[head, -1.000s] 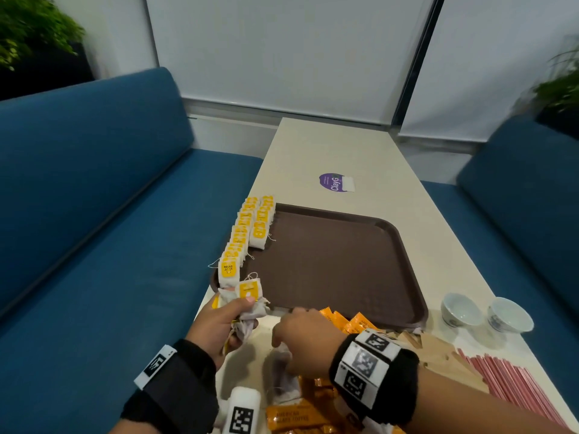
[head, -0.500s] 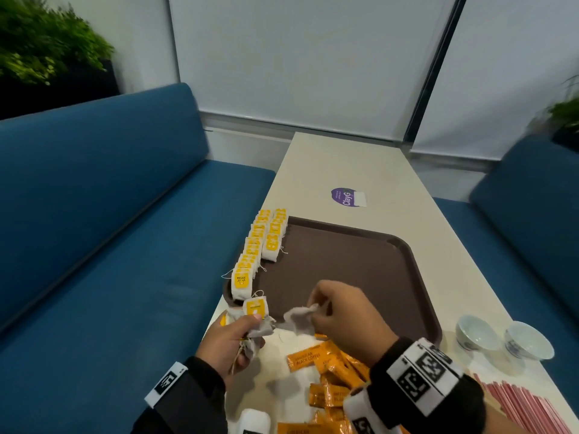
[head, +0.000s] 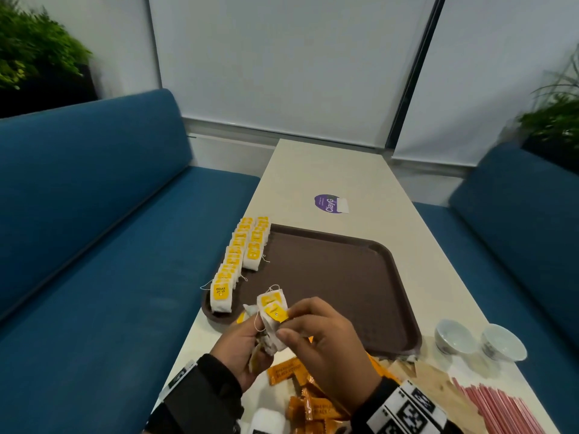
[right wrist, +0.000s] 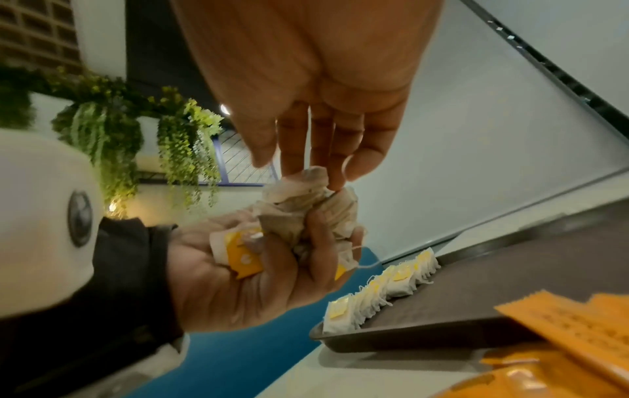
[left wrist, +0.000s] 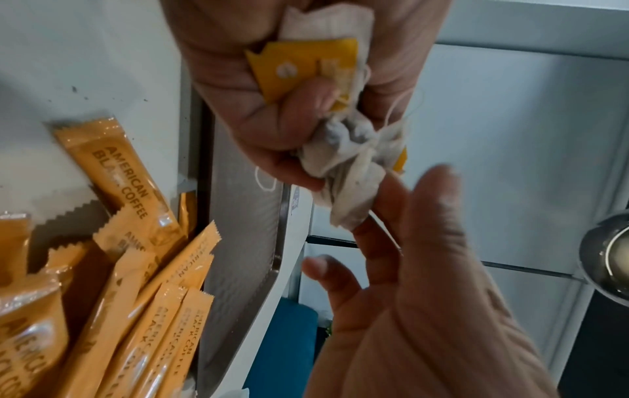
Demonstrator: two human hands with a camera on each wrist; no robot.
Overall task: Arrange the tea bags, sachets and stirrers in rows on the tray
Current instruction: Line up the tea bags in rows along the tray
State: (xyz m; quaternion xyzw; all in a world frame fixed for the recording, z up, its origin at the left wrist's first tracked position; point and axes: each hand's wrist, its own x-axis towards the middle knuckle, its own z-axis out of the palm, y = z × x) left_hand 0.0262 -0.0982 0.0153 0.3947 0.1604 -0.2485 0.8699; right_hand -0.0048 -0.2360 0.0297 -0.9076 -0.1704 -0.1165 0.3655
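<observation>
My left hand (head: 238,349) grips a bunch of white tea bags with yellow tags (head: 272,314) above the table, just in front of the brown tray (head: 338,277). In the left wrist view its fingers (left wrist: 272,150) are curled round the bunch (left wrist: 340,156). My right hand (head: 322,339) reaches in with nearly straight fingers (right wrist: 296,161) that touch the top of the bunch (right wrist: 306,194); its thumb stands apart. Two rows of tea bags (head: 238,255) stand along the tray's left edge. Orange coffee sachets (head: 307,405) lie in a heap under my hands. Red stirrers (head: 501,408) lie at the right.
Two small white cups (head: 454,336) stand right of the tray, with brown paper sachets (head: 438,386) beside them. A purple sticker (head: 329,203) lies beyond the tray. Blue sofas (head: 94,245) flank the narrow table on both sides.
My right hand took a tea bag from the heap, carried it left and brought it to the bunch in my left hand. Both hands have risen a little towards the tray.
</observation>
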